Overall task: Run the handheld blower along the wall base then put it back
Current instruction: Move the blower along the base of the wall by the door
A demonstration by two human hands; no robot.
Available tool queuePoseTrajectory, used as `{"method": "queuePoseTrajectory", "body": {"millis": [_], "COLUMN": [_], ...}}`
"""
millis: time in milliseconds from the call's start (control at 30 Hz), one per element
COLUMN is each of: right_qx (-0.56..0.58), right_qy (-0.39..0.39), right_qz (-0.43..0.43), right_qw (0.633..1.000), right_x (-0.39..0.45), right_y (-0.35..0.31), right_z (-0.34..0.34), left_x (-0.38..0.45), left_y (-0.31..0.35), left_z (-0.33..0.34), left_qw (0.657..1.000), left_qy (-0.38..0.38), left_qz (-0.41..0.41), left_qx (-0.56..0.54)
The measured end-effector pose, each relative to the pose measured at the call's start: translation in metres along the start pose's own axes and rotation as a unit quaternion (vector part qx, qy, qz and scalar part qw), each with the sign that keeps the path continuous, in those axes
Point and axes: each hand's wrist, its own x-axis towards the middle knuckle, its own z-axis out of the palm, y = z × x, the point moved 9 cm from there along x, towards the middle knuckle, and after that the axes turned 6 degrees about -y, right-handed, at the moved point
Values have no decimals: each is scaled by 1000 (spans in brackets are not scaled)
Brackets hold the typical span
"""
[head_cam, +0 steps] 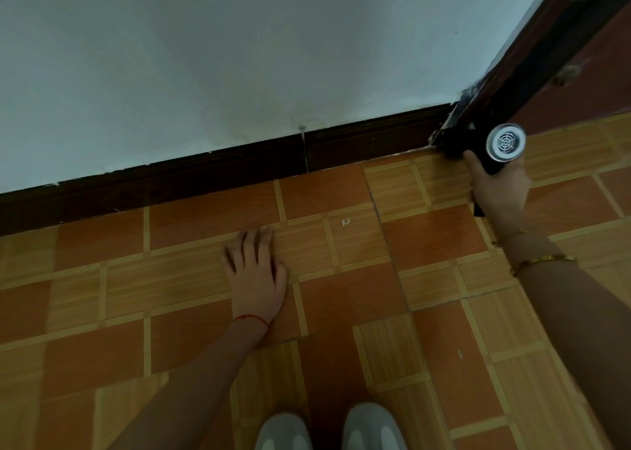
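Right hand (500,185) gripped blower (491,149) at 2 o'clock aiming into skirting (205,176) corner; left hand (256,272) lay flat, empty, bracing on floor (341,313).

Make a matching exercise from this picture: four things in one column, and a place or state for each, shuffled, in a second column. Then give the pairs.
Things:
1. left hand
2. right hand
3. blower
4. baseboard

Places or states:
A. dark strip where the wall meets the floor
B. flat on the tiled floor, palm down
C. held at the corner by the door frame, its round grille facing the camera
D. wrapped around a black handle

Pairs: 1-B, 2-D, 3-C, 4-A
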Motion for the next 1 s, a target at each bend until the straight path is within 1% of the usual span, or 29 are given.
{"method": "queuePoseTrajectory", "body": {"millis": [100,233,367,500,567,667,800,867,933,1000], "right_qx": [-16,12,16,32,44,17,-47,-71,-61,-36], "right_qy": [-19,18,0,25,21,-8,-90,-109,-83,-40], "right_qz": [-9,10,6,6,5,-13,-72,-99,-104,-80], "right_qw": [1000,1000,1000,999,999,1000,992,987,989,995], "right_x": [14,16,13,15,16,3,-7,-13,-18,-25], "right_y": [16,19,12,16,18,4,-6,-15,-21,-20], "right_z": [5,-4,3,-3,-1,8,33,42,42,37], "left_x": [0,0,1,1,1,1,1,1,1,1], "left_y": [0,0,0,0,0,0,0,0,1,1], "left_z": [0,-1,0,0,0,1,2,2,2,2], "left_qw": [1000,1000,1000,1000,1000,1000,1000,1000,1000,1000], "left_qy": [-1,-2,-2,-4,-5,-7,-7,-6,-5,-3], "left_qz": [0,-1,-1,-2,-3,-6,-6,-5,-3,-1], "left_qx": [0,2,0,4,5,5,7,11,15,16]}}
